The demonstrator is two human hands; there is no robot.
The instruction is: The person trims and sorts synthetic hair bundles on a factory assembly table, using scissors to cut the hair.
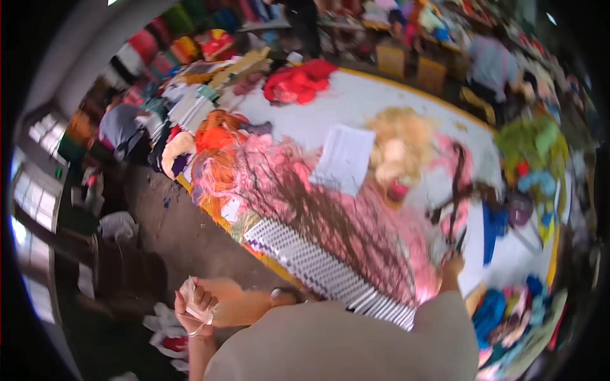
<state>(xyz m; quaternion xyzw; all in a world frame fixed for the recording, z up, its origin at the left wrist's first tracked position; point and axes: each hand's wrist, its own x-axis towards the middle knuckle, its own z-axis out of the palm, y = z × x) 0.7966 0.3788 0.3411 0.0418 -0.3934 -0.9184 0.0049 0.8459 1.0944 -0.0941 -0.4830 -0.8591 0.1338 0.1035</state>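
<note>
At the lower left my left hand (pixel 196 305) is closed round a bunched pale peach cloth (pixel 244 306), which trails to the right beside my body. My right hand (pixel 452 263) reaches over the table at the right, closed on something dark and too blurred to make out. Close to it lies a tangled heap of pink and dark brown yarn (pixel 330 222). A white patterned strip (pixel 330 267) runs along the near edge of the heap. White paper sheets (pixel 344 159) rest on the heap, beside a cream yarn bundle (pixel 397 146).
The white table (pixel 286 127) also bears a red bundle (pixel 298 81), orange yarn (pixel 219 136), a blue item (pixel 493 232), green cloth (pixel 530 146) and mixed cloths (pixel 508 317) at the lower right. Other people (pixel 492 63) are farther back and at the left.
</note>
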